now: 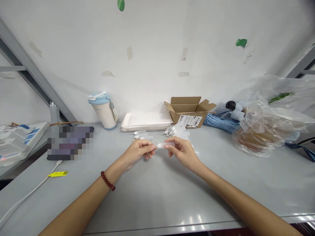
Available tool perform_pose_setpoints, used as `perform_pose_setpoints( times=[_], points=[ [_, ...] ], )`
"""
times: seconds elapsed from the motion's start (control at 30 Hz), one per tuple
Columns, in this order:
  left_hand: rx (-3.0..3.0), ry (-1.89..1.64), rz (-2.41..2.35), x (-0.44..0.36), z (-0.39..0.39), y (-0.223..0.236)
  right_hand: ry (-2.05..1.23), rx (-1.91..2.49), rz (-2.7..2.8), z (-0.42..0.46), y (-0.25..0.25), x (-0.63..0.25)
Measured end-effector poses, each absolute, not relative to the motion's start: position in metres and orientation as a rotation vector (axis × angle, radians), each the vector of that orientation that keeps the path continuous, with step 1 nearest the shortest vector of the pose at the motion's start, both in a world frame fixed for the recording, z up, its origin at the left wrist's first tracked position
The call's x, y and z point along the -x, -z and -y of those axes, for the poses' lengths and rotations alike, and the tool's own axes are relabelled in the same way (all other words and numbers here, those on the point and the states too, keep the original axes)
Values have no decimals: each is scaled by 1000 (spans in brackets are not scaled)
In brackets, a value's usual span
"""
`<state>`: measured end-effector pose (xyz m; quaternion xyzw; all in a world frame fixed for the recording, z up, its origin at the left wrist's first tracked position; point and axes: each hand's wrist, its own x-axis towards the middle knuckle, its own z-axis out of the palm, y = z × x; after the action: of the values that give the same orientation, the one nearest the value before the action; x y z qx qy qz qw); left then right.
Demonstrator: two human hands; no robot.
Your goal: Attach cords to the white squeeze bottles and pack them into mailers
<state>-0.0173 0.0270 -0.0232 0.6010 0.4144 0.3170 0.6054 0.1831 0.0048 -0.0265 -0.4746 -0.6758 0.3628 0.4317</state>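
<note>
Between my two hands lies a small translucent plastic dropper bottle [161, 145], held sideways above the table. My right hand [181, 150] has its body pinched between thumb and fingers. At the nozzle end, my left hand [140, 150] pinches the tip, where a thin cap strap loops up; the cap itself is mostly hidden by the fingers. Similar bottles [179, 130] are heaped just behind my right hand. A few more bottles [140, 134] lie behind my left hand.
Behind the bottles are a stack of white padded envelopes [147, 121] and an open cardboard box [189, 114]. A tumbler [104, 113] and a pixelated phone [70, 142] with a white cable [27, 196] stand left. Blue cloth [221, 123] and plastic bags [268, 127] lie right.
</note>
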Motion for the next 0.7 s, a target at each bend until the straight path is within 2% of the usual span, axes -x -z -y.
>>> perform_pose_setpoints(
  times=[0.7],
  points=[
    [-1353,-808,-939,18,-31,27,-919,1207,1673,-8,28,-186]
  ],
)
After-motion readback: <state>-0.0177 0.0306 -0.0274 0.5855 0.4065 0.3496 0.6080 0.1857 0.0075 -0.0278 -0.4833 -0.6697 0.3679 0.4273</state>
